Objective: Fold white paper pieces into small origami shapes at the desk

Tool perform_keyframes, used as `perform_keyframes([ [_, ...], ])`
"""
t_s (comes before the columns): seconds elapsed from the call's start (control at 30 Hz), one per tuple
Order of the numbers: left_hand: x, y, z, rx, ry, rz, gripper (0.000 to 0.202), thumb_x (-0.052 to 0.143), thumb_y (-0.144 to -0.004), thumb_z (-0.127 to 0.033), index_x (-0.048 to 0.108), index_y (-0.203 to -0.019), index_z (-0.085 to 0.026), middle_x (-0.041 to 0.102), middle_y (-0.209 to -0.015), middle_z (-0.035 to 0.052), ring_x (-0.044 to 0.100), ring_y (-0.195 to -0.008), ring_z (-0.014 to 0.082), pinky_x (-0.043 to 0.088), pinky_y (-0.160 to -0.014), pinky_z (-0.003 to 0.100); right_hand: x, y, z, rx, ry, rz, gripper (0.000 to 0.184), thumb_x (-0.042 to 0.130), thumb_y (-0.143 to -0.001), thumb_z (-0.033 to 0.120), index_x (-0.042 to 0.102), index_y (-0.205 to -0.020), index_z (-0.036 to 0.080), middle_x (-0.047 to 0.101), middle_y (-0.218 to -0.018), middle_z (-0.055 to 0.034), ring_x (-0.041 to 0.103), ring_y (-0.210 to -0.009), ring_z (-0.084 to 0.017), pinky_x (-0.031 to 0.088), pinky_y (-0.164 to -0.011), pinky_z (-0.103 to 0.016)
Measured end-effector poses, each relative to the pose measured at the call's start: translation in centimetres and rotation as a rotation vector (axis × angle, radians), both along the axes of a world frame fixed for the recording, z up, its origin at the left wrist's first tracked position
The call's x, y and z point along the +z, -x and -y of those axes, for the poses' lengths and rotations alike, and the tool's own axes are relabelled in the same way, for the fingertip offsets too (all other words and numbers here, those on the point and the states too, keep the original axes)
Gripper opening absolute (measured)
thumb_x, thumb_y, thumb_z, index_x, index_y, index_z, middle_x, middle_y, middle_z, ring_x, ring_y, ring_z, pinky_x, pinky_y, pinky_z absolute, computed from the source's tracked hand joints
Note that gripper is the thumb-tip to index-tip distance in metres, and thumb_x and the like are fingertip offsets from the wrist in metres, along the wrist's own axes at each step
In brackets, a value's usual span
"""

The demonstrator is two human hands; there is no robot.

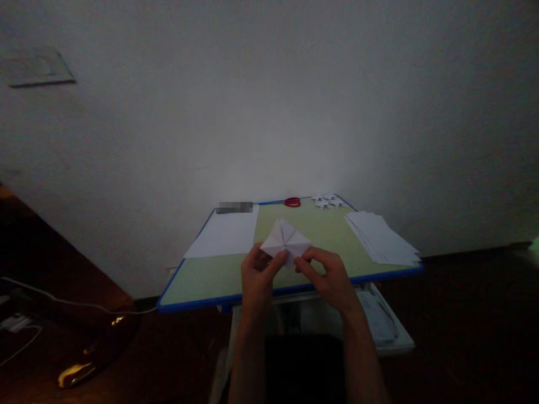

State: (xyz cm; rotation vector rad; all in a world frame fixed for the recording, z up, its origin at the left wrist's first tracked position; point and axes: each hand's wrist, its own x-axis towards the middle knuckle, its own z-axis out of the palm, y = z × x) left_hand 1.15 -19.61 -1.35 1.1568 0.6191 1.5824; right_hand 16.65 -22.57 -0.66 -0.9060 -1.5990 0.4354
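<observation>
A folded white paper, diamond-like in outline with creases meeting near its middle, is held up over the near part of the table. My left hand grips its left side, the thumb pressed on the lower front near the centre. On the other side, my right hand pinches the lower right edge between thumb and forefinger. The fingers behind the paper are partly hidden.
The green table has a blue rim. A white sheet lies left, with a blurred dark object at its far edge. Red-handled scissors and several small folded paper pieces lie at the back; a paper stack lies right.
</observation>
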Motion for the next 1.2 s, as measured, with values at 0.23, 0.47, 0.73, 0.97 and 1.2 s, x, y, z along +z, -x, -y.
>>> perform_keyframes([
  [0.23, -0.1, 0.2, -0.3, 0.038, -0.01, -0.037, 0.026, 0.088, -0.075, -0.028, 0.075, -0.094, -0.016, 0.08, -0.091, 0.0059, 0.073, -0.081, 0.0164, 0.056, -0.07, 0.022, -0.5, -0.3, -0.5, 0.011, 0.124, -0.011, 0.02, 0.069, -0.092, 0.038, 0.078, -0.091, 0.02, 0.077, -0.085, -0.0046, 0.069, -0.079, -0.021, 0.052, -0.074, -0.031],
  [0.47, 0.2, 0.3, -0.1, 0.086, 0.001, -0.185, 0.027, 0.086, -0.075, -0.033, 0.074, -0.091, -0.015, 0.078, -0.088, 0.0055, 0.071, -0.074, 0.0168, 0.054, -0.062, 0.022, -0.7, -0.8, -0.9, -0.07, 0.101, -0.344, 0.034, 0.07, -0.092, 0.042, 0.071, -0.122, 0.026, 0.073, -0.099, -0.0034, 0.069, -0.084, -0.018, 0.057, -0.079, -0.032],
  [0.73, 1.3, 0.1, 0.6, -0.006, 0.03, -0.27, 0.03, 0.086, -0.075, -0.035, 0.074, -0.093, -0.014, 0.076, -0.081, 0.0035, 0.068, -0.07, 0.0151, 0.053, -0.062, 0.022, -0.3, -0.3, -0.9, -0.097, 0.063, -0.253, 0.023, 0.076, -0.089, 0.031, 0.073, -0.111, 0.024, 0.073, -0.092, -0.0023, 0.068, -0.08, -0.018, 0.055, -0.076, -0.032],
  [0.97, 1.4, 0.0, 0.8, -0.019, 0.05, -0.292, 0.039, 0.09, -0.068, -0.033, 0.072, -0.097, -0.015, 0.073, -0.075, 0.0011, 0.064, -0.064, 0.0139, 0.051, -0.059, 0.022, -0.3, -0.5, -0.7, -0.029, -0.038, -0.213, 0.007, 0.072, -0.091, 0.024, 0.065, -0.091, 0.024, 0.062, -0.091, -0.0009, 0.062, -0.084, -0.017, 0.051, -0.075, -0.031],
  [1.2, 0.9, 0.3, 0.7, -0.032, -0.004, -0.4, 0.039, 0.086, -0.073, -0.034, 0.071, -0.105, -0.017, 0.073, -0.081, 0.0016, 0.065, -0.068, 0.0145, 0.051, -0.061, 0.022, -0.4, -1.5, -0.3, 0.002, -0.112, -0.088, 0.01, 0.067, -0.091, 0.015, 0.063, -0.094, 0.024, 0.054, -0.091, -0.0001, 0.055, -0.086, -0.017, 0.045, -0.078, -0.033],
])
